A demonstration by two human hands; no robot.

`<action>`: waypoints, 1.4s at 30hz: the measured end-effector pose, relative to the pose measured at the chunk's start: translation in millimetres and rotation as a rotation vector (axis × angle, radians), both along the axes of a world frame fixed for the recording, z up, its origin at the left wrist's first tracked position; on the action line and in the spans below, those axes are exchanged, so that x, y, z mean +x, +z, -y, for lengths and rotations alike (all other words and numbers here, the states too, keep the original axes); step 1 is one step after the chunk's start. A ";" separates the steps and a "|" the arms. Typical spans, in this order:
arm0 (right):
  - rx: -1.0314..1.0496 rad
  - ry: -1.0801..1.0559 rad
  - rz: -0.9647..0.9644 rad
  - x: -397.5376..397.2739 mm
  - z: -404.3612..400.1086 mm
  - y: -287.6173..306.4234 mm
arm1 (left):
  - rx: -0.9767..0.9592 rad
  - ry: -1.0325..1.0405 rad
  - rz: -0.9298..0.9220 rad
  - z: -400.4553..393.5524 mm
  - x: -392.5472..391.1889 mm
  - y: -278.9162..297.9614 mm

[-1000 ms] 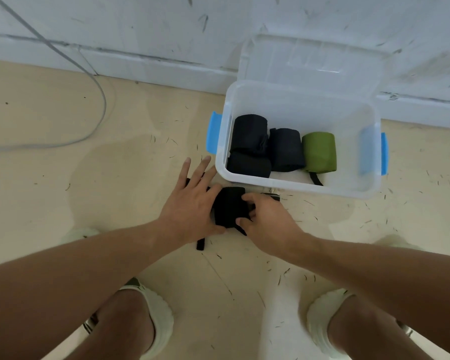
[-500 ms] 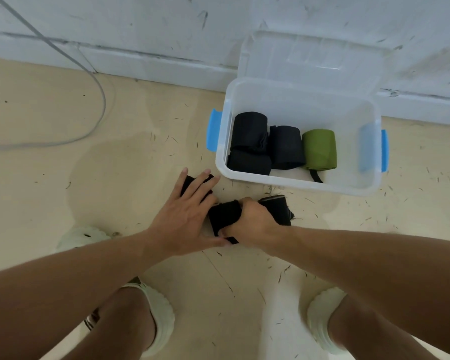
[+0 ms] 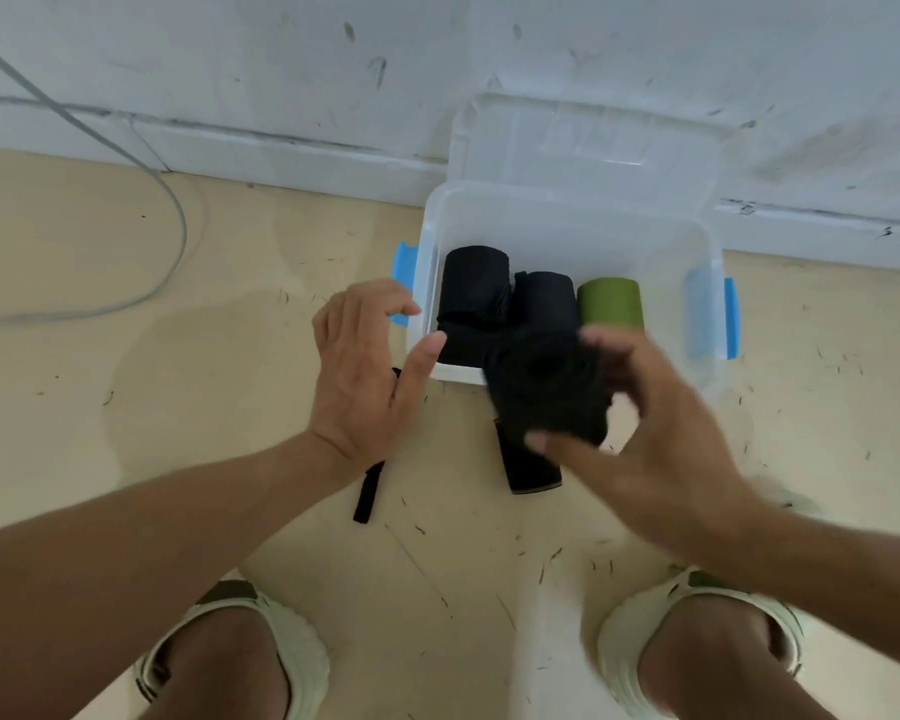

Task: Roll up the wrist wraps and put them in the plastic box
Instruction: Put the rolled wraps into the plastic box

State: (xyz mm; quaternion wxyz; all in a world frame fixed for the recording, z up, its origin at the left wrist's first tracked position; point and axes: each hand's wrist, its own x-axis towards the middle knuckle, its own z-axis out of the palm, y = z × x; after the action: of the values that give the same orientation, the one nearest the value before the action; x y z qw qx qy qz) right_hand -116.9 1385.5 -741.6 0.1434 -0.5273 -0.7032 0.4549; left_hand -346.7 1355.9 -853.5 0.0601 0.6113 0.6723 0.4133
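Right hand: your right hand (image 3: 661, 449) grips a rolled black wrist wrap (image 3: 546, 389), thumb under, fingers curled over it, raised off the floor at the near rim of the plastic box (image 3: 707, 304).
Left hand: your left hand (image 3: 370, 371) holds nothing, fingers loosely spread, at 9 o'clock from the roll.
Loose end: a black strap tail (image 3: 528, 467) hangs below the roll at 6 o'clock.
Box contents: black rolls (image 3: 476, 283) and a green roll (image 3: 611, 301) lie inside.
Floor: another black strap (image 3: 369, 493) lies under your left wrist.
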 end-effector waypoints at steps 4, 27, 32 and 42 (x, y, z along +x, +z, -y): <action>0.185 -0.025 0.096 0.1 -70.3 16.0 | -0.203 -0.152 -0.242 -24.6 6.4 5.3; 0.245 0.755 0.846 -13.4 -114.4 -80.5 | -0.385 -0.157 -0.444 -32.8 16.4 -1.2; 0.236 0.783 0.908 -22.1 -116.9 -82.2 | -0.408 -0.161 -0.404 -33.5 17.4 -1.3; 0.048 0.653 0.830 -17.8 -123.9 -71.9 | -0.343 -0.193 -0.025 -14.3 10.4 -5.8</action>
State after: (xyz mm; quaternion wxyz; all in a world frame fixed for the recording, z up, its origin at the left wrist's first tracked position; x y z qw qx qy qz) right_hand -134.7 1509.4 -813.5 -0.2843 -0.4130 -0.8387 0.2127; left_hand -336.4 1370.2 -859.3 0.1944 0.6589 0.6718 0.2770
